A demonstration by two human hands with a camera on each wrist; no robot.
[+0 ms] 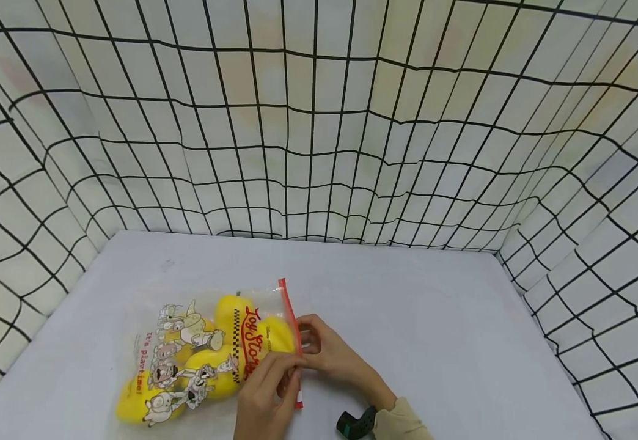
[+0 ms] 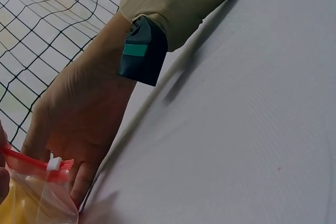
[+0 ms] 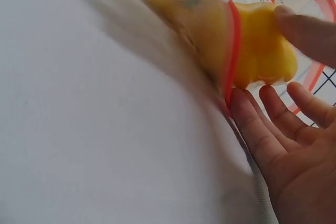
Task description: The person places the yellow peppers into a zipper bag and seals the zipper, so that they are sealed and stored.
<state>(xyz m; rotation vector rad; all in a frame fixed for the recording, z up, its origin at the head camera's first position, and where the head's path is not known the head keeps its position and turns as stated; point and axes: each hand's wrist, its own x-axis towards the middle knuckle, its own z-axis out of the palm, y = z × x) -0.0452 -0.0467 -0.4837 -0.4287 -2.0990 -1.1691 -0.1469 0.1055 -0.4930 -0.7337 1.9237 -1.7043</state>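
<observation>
A clear zip bag (image 1: 225, 354) printed with cartoon figures and red lettering lies on the white surface, with several yellow bell peppers (image 1: 211, 373) inside. Its red-edged mouth faces right; a white slider (image 2: 54, 162) sits near one end of the red strip. My left hand (image 1: 269, 391) pinches the bag's edge at the near part of the mouth. At the mouth, my right hand (image 1: 335, 348) has its fingers spread. In the right wrist view, the fingers (image 3: 257, 129) lie along the red rim below a pepper (image 3: 265, 48), and the thumb points at it from the side.
A white cloth-covered table (image 1: 418, 342) extends around the bag. Black netting (image 1: 308, 122) rises behind it and on both sides, in front of pale walls. A dark device with a green stripe (image 2: 137, 51) is worn at the right wrist, by the beige sleeve (image 1: 404, 421).
</observation>
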